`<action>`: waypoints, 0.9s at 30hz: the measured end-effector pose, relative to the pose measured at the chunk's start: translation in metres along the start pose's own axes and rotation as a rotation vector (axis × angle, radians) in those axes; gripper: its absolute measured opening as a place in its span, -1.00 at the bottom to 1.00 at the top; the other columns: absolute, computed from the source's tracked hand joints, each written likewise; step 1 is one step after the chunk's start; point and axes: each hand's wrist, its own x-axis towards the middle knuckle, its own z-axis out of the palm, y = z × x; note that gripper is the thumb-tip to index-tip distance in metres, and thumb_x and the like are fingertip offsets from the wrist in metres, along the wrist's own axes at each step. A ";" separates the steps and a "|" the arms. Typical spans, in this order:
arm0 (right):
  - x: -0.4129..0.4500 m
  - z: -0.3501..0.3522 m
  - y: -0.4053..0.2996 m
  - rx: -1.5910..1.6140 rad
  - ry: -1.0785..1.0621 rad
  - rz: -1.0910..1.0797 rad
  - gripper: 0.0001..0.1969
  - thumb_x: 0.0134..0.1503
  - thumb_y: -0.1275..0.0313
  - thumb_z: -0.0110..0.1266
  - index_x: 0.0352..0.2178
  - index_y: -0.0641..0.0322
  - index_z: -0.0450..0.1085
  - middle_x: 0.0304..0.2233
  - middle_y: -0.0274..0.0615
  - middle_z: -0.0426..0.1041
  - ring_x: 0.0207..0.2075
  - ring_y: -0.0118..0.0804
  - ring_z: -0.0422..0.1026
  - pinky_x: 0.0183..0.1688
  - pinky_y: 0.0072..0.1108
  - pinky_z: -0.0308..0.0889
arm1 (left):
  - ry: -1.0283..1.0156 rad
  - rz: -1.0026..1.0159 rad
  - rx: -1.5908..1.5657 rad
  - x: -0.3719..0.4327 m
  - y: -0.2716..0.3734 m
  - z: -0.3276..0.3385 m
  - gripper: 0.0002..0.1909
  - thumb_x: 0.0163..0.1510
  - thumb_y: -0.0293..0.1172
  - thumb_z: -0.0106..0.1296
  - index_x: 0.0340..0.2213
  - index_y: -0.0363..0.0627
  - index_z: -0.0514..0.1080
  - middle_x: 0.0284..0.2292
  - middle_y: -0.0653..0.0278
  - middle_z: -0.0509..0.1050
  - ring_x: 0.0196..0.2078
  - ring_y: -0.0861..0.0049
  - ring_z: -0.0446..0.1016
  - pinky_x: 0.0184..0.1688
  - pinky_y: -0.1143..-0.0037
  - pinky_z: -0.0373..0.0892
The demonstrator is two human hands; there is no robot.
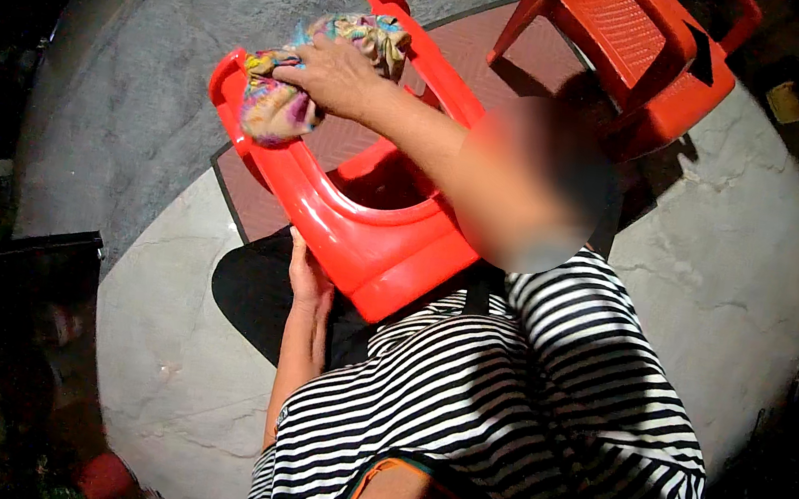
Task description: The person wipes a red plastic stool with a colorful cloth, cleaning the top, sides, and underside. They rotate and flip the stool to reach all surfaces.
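Across my lap lies a glossy red plastic chair or stool (313, 215), tilted, with its legs pointing away from me. A wide arched opening shows between those legs. My right hand (339, 79) presses a crumpled multicoloured cloth (277, 112) against the far leg ends, its fingers bunched into the fabric. The cloth spans from one leg to the other and partly covers both. At the near left side my left hand (311, 272) supports the red plastic from its edge; most of its fingers are hidden beneath.
A second red plastic chair (623, 44), with armrests, stands at the upper right. Under the work lies a reddish-brown mat or tile panel (465, 38) with a dark border. Grey stone-like floor (160, 339) surrounds me, and a dark-edged object (28, 254) is at the left.
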 end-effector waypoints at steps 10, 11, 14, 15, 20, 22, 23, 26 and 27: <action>-0.036 -0.001 0.138 0.150 -0.310 0.716 -0.55 -0.10 0.21 0.05 -0.11 0.02 0.41 -0.24 0.01 0.51 -0.19 0.04 0.49 -0.16 -0.24 0.39 | -0.001 -0.015 -0.044 0.004 -0.009 -0.002 -0.45 0.24 0.07 -0.25 0.04 -0.11 0.28 -0.02 0.26 0.40 0.02 0.44 0.36 0.09 0.38 0.27; -0.044 -0.007 0.149 0.258 -0.363 0.700 -0.59 -0.10 0.23 0.04 -0.15 0.01 0.44 -0.21 0.01 0.50 -0.18 0.03 0.48 -0.17 -0.26 0.38 | 0.018 -0.008 -0.042 0.004 -0.011 -0.003 -0.44 0.24 0.07 -0.25 0.05 -0.12 0.27 -0.01 0.26 0.39 0.02 0.44 0.36 0.10 0.38 0.26; -0.089 0.008 0.183 0.284 -0.501 0.820 -0.60 -0.05 0.21 0.00 -0.16 0.09 0.44 -0.18 0.07 0.48 -0.16 0.07 0.46 -0.16 -0.29 0.36 | 0.012 -0.009 -0.071 0.002 -0.008 0.006 -0.45 0.23 0.06 -0.23 0.04 -0.13 0.29 -0.01 0.25 0.39 0.03 0.44 0.36 0.10 0.39 0.27; -0.100 -0.001 0.178 0.334 -0.505 0.826 -0.59 -0.04 0.17 0.02 -0.16 0.10 0.44 -0.18 0.08 0.48 -0.16 0.08 0.46 -0.17 -0.30 0.35 | 0.038 -0.014 -0.082 0.000 -0.008 0.006 -0.45 0.23 0.06 -0.22 0.03 -0.14 0.29 -0.02 0.25 0.40 0.01 0.43 0.37 0.08 0.39 0.28; -0.182 -0.083 0.125 0.581 -0.585 0.857 -0.50 -0.07 0.16 0.19 -0.17 0.30 0.40 -0.29 -0.06 0.52 -0.26 -0.35 0.43 -0.14 -0.49 0.31 | 0.092 0.028 -0.138 -0.001 -0.009 0.001 -0.47 0.22 0.05 -0.18 -0.02 -0.15 0.33 -0.08 0.24 0.44 -0.07 0.43 0.42 0.01 0.40 0.35; -0.202 -0.134 0.085 0.615 -0.592 0.920 -0.56 -0.06 0.24 0.19 -0.17 0.29 0.41 -0.30 -0.12 0.50 -0.27 -0.45 0.37 -0.13 -0.53 0.29 | 0.081 0.034 -0.168 -0.002 -0.007 0.003 -0.49 0.22 0.06 -0.19 -0.06 -0.15 0.34 -0.14 0.23 0.46 -0.14 0.42 0.45 -0.04 0.39 0.38; -0.217 -0.151 0.065 0.692 -0.509 1.000 -0.57 -0.06 0.27 0.19 -0.16 0.28 0.41 -0.29 -0.13 0.51 -0.27 -0.43 0.39 -0.13 -0.53 0.29 | 0.066 0.050 -0.182 0.000 -0.005 0.003 -0.49 0.22 0.05 -0.20 -0.06 -0.15 0.34 -0.14 0.23 0.46 -0.13 0.41 0.45 -0.04 0.38 0.38; -0.220 -0.206 0.013 0.604 -0.452 1.060 -0.58 -0.07 0.38 0.18 -0.14 0.29 0.39 -0.27 -0.09 0.52 -0.24 -0.38 0.43 -0.11 -0.52 0.31 | 0.059 0.083 -0.234 0.005 -0.002 -0.002 -0.50 0.25 0.01 -0.26 -0.01 -0.16 0.29 -0.08 0.21 0.42 -0.06 0.34 0.41 0.03 0.31 0.34; -0.222 -0.220 0.007 0.635 -0.465 0.985 -0.55 -0.10 0.43 0.20 -0.11 0.31 0.39 -0.27 -0.05 0.52 -0.21 -0.32 0.47 -0.10 -0.50 0.32 | 0.068 0.076 -0.243 0.003 0.001 0.000 -0.48 0.25 0.00 -0.28 0.02 -0.17 0.26 -0.03 0.18 0.39 0.00 0.29 0.38 0.08 0.26 0.30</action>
